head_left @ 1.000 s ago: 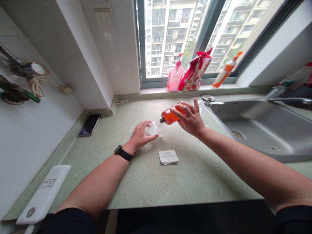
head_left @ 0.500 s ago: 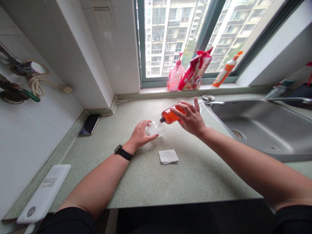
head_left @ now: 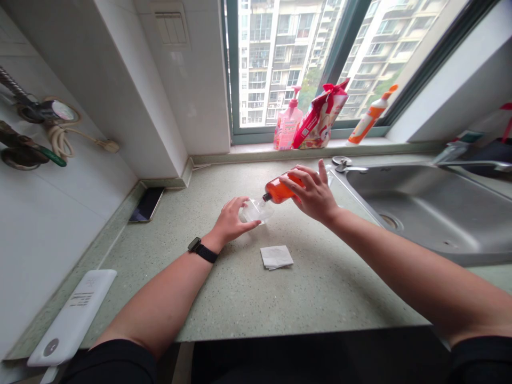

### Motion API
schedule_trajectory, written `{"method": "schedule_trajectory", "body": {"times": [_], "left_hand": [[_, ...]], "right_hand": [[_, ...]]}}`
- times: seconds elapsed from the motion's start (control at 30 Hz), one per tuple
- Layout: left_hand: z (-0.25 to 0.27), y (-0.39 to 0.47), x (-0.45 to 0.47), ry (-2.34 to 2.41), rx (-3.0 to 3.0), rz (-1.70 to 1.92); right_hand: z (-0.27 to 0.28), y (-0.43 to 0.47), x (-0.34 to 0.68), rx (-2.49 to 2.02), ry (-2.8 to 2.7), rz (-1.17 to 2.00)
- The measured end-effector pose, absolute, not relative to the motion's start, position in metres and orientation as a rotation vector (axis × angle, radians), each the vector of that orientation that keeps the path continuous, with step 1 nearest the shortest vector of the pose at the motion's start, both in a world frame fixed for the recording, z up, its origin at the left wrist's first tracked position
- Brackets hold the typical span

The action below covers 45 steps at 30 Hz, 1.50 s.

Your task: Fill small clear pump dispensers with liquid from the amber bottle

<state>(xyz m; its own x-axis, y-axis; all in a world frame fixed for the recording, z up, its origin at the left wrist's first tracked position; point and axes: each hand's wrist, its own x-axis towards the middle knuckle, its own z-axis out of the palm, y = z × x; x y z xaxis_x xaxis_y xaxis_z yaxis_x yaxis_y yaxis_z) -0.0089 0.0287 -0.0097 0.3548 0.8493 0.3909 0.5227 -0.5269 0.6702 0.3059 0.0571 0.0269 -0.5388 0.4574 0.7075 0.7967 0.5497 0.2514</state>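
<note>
My left hand (head_left: 232, 220) is closed around the near-left side of a clear bowl (head_left: 258, 213), thumb and fingers on its rim. Over the bowl's right side, my right hand (head_left: 314, 193) grips a bottle of orange-red liquid (head_left: 280, 189). The bottle is tilted with its dark neck pointing down and left into the bowl. Whether liquid is flowing is hard to make out. On the counter in front of the bowl lies a folded white paper napkin (head_left: 277, 257).
A steel sink (head_left: 432, 208) is set in the counter (head_left: 312, 298) at right. On the windowsill stand a pink pump bottle (head_left: 288, 125), a red bag (head_left: 322, 117) and an orange-white bottle (head_left: 372, 116). At left lie a phone (head_left: 147, 204) and a white power bank (head_left: 74, 317).
</note>
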Motion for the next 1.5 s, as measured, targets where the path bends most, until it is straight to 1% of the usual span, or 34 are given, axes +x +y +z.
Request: {"method": "schedule_trajectory", "body": {"times": [0.43,0.67,1.5], "left_hand": [[-0.0088,0.0282,-0.0089,1.196,2.186,1.014],[-0.0065,0.0271,-0.0086,1.204,2.18,0.994],[-0.0069,0.027,-0.0086,1.195,2.177,0.991]], "right_hand": [[0.0301,0.0566,0.3053,-0.988,-2.217,-0.766],[0.0337,0.0561,0.3047,-0.978,-2.218,-0.83],[0.032,0.0595,0.3066,-1.004,-2.25,-0.731]]}}
